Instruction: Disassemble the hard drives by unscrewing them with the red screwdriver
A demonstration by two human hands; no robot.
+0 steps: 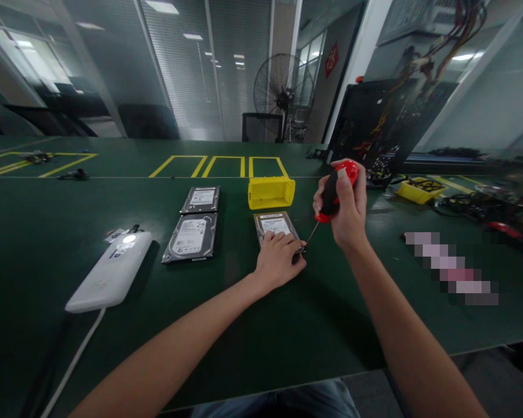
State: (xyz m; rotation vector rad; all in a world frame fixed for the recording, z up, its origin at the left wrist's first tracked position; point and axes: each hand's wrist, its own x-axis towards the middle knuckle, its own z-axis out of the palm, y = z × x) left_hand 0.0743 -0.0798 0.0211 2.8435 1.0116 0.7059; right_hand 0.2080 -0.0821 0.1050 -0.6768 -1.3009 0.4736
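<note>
My right hand point(351, 203) is wrapped round the red and black handle of a screwdriver point(330, 197), its thumb along the upper part. The thin shaft slants down and left, and its tip meets the near right corner of a hard drive point(272, 223). My left hand point(279, 258) lies over the near part of that drive, gripping it against the table with fingers on top and thumb at the near right corner. The fingers hide much of its label and the exact spot under the tip. Just behind the drive is a yellow plastic bin point(271, 193), lying with its opening towards me.
Two more hard drives, one nearer point(190, 237) and one farther point(201, 199), lie left on the green table point(226, 325). A white device point(111, 270) with a cable is farther left. At the right stand an open computer case point(366, 122) and a yellow tray point(419, 190) of cables.
</note>
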